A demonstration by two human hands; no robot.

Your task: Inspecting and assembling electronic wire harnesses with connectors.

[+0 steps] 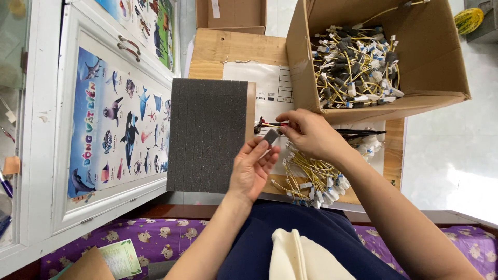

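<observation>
At frame centre, left hand point(252, 168) pinches a grey foam piece point(271, 137); right hand point(309, 132) pinches a wire point(268, 124); loose grip risks dropping foam among harnesses point(311, 179)

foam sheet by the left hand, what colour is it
Dark grey foam sheet, scored in strips; head view.

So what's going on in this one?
A person sits at a wooden board handling small wire harnesses. The left hand pinches a small grey foam piece, while the right hand holds a short wire bundle against it. A grey foam sheet lies to the left, a pile of yellow wires sits under the hands, and a cardboard box holds more.
</observation>
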